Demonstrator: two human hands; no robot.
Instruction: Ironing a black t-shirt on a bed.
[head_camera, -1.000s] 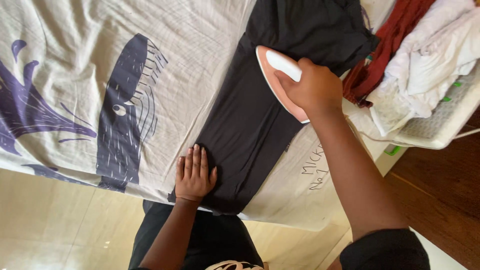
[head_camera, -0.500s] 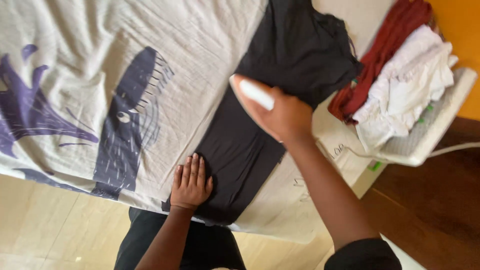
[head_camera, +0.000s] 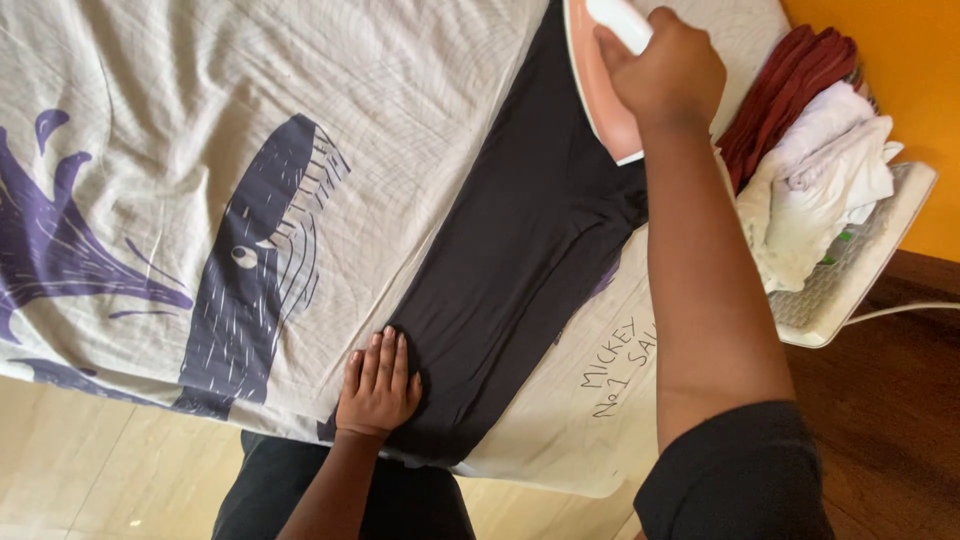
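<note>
A long black garment (head_camera: 520, 250) lies stretched across a white sheet (head_camera: 300, 120) printed with purple whale shapes. My left hand (head_camera: 378, 388) rests flat, fingers together, on the garment's near end by the table edge. My right hand (head_camera: 660, 65) grips the white handle of a pink iron (head_camera: 600, 90) at the garment's far end, near the top of the view. The iron's soleplate faces down on the black cloth.
A pile of white cloth (head_camera: 815, 190) and dark red cloth (head_camera: 780, 95) sits on a white basket (head_camera: 870, 270) at the right. An orange wall (head_camera: 900, 80) stands behind it. Handwriting marks the sheet's near corner. Tiled floor lies below, dark wood floor at right.
My right hand has pushed the iron away along the garment toward its far end, and the cloth there now lies flatter. My left hand stayed pressed on the near end.
</note>
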